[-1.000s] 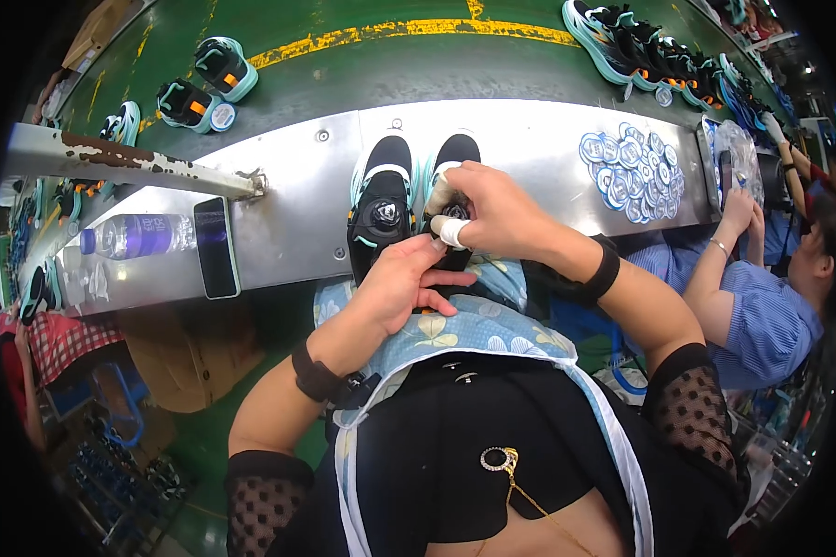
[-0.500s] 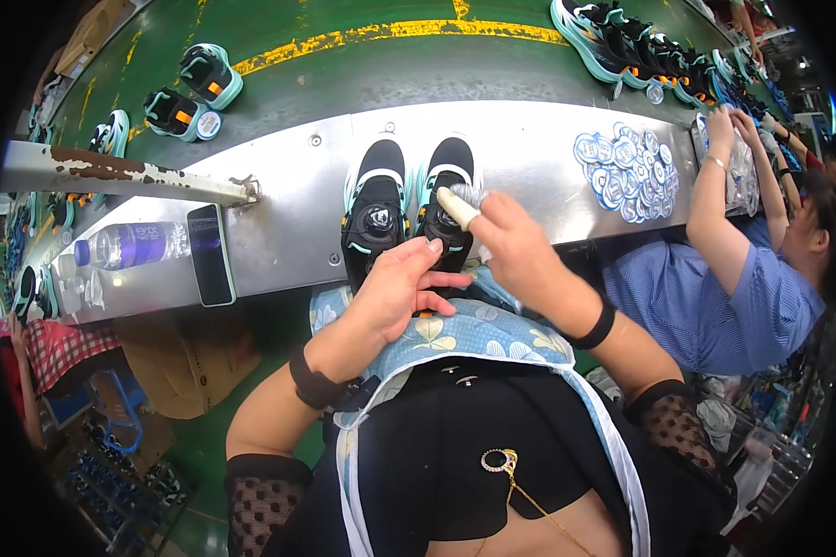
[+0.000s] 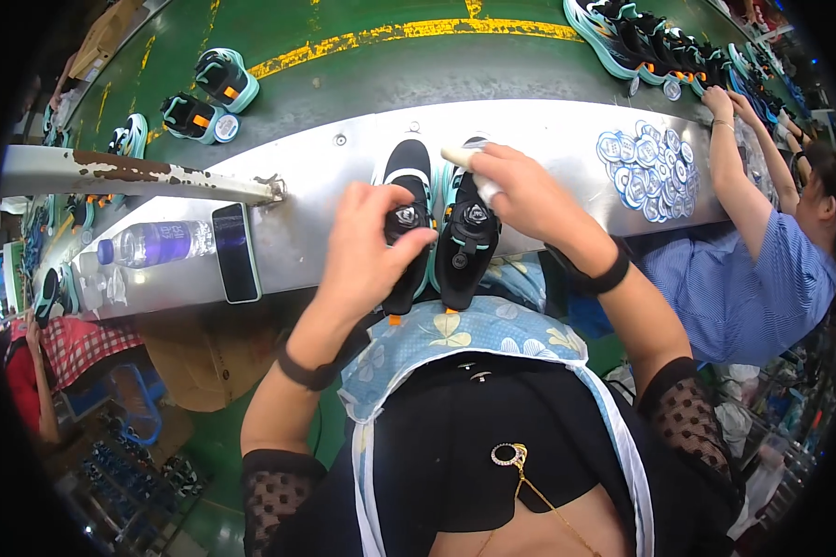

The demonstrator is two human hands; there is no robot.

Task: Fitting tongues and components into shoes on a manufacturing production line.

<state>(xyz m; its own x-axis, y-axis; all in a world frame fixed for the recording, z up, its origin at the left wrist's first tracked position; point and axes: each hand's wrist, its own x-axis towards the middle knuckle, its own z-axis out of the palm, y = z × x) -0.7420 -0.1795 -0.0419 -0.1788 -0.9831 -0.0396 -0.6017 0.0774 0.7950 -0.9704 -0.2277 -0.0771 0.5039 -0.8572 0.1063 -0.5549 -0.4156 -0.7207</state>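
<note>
Two black shoes with pale teal soles stand side by side on the metal bench, toes pointing away, heels against my apron. The left shoe (image 3: 409,163) and the right shoe (image 3: 465,263) each have a round dial on the tongue. My left hand (image 3: 367,241) is open, thumb and forefinger apart beside the left shoe's dial. Over the right shoe's front, my right hand (image 3: 529,193) is closed, a cream finger cover on its forefinger. Something whitish (image 3: 486,189) shows under its fingers; I cannot tell what it is. That hand hides part of the right toe.
Round blue-and-white tags (image 3: 648,174) lie piled on the right of the bench (image 3: 548,139). A phone (image 3: 237,252), a water bottle (image 3: 163,243) and a chipped metal bar (image 3: 139,174) are at left. Shoes (image 3: 225,78) rest on the green surface beyond. A person in blue (image 3: 734,278) works at right.
My left hand has moved forward from the heels to the left shoe's dial, its fingers now curved. My right hand has shifted slightly forward and right. The view has also shifted a little.
</note>
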